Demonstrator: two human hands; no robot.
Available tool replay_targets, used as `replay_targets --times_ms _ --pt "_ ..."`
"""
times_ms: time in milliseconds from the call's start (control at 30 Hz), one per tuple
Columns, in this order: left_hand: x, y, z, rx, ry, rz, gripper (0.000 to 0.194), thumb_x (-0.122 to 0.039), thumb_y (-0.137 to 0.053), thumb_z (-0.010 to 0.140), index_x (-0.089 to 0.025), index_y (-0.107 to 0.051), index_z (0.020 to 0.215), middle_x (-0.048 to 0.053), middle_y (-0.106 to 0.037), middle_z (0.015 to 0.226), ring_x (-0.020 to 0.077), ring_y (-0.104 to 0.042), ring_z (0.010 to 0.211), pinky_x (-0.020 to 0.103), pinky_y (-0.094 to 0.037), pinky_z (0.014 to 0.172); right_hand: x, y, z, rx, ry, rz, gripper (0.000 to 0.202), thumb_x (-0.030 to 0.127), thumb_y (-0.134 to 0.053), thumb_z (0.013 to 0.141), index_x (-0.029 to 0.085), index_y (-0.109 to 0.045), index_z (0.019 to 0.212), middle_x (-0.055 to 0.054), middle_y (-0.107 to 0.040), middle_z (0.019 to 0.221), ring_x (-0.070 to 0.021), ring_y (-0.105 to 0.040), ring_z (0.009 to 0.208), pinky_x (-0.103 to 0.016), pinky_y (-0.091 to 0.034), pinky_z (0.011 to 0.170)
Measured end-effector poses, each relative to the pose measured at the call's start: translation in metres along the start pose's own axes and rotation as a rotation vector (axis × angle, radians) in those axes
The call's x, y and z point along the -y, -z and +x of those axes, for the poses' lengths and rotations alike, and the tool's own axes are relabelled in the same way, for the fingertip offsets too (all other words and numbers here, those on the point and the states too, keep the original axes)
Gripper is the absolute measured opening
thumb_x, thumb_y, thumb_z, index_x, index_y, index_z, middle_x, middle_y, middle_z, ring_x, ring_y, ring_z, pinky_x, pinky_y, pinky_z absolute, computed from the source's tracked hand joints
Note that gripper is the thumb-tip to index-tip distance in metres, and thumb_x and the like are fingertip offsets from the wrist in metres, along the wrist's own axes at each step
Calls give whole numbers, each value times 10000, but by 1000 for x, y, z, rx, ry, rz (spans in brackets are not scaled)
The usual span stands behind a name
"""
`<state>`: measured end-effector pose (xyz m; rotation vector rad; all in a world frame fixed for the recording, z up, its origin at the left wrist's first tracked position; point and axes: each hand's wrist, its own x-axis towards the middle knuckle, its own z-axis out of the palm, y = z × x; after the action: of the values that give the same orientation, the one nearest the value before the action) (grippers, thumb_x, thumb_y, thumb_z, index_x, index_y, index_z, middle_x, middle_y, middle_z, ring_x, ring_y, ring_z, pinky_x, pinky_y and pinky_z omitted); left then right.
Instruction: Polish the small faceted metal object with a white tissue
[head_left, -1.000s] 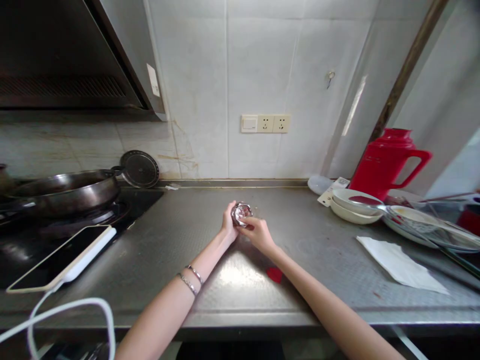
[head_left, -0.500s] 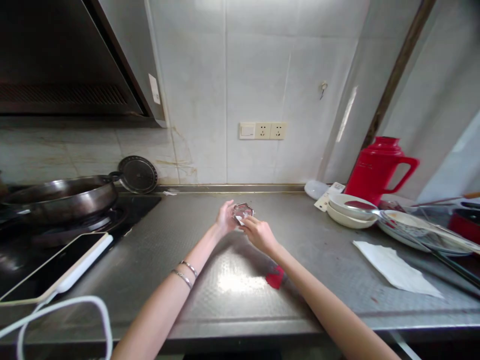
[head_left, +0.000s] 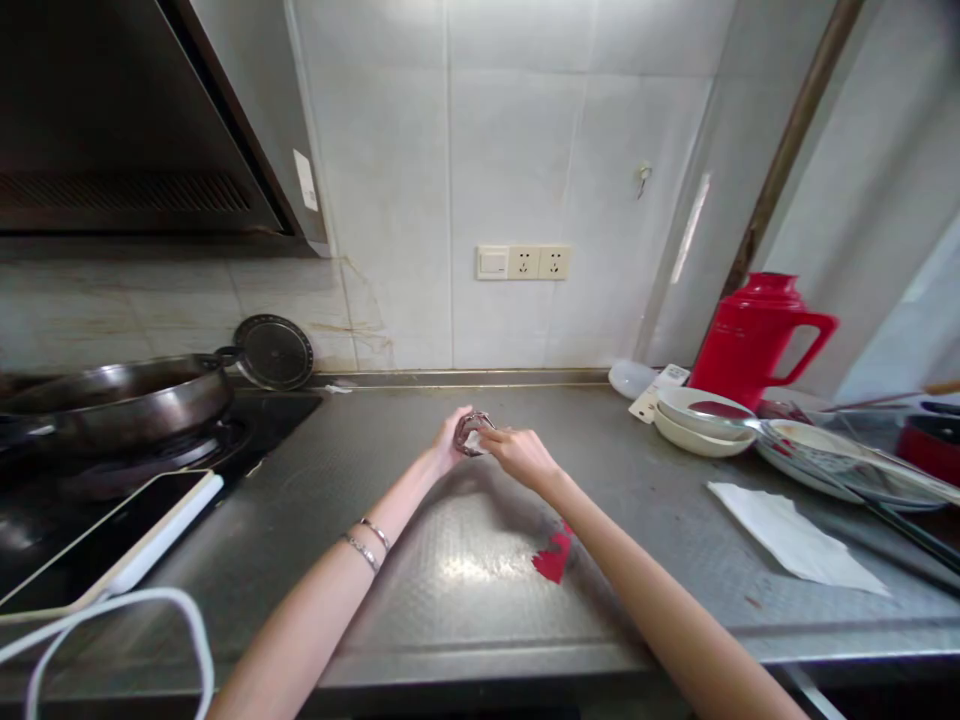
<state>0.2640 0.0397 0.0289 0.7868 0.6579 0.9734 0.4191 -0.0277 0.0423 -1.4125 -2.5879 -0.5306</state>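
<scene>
- You hold a small clear glass container (head_left: 472,433) just above the steel counter (head_left: 420,520), between both hands.
- Your left hand (head_left: 451,441) cups its side, fingers curled round it.
- Your right hand (head_left: 519,455) pinches at its rim; the step looks like working something off.
- Next likely needs a steady left grip.
- Contents are too small to tell; the red scrap (head_left: 553,560) is partly hidden by your forearm.

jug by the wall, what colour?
Red jug, with a red handle; clear in the head view.

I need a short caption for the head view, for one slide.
Both hands, left hand and right hand, hold a small clear glass above a steel counter, beside a red flask.
</scene>
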Motion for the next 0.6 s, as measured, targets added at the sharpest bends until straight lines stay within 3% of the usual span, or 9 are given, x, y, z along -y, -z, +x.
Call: replay_targets --times_ms 267,433,600 --pt "12 -1 4 -47 -124 -107 265 -332 -527 816 -113 -659 743 41 -669 604 112 -567 459 208 -386 437 9 -1 3 -54 -42 21 333 106 -397 885 237 -656 1049 -42 -631 1224 -235 -506 1019 -286 -489 737" --pt "18 -3 4 -84 -172 -144 246 -348 -575 773 -114 -630 719 43 -662 599 116 -575 468 211 -386 443 21 -7 3 -80 -115 129 315 97 -420 841 228 -676 969 -70 -695 1028 -223 -526 986 -265 -473 739" --pt "26 -5 2 -129 -240 -167 236 -363 -598 737 -130 -613 704 24 -659 597 122 -597 510 220 -425 509 34 -14 6 -148 -210 291 238 111 -478 740 186 -678 844 -106 -664 927 -195 -572 867 -231 -425 666"
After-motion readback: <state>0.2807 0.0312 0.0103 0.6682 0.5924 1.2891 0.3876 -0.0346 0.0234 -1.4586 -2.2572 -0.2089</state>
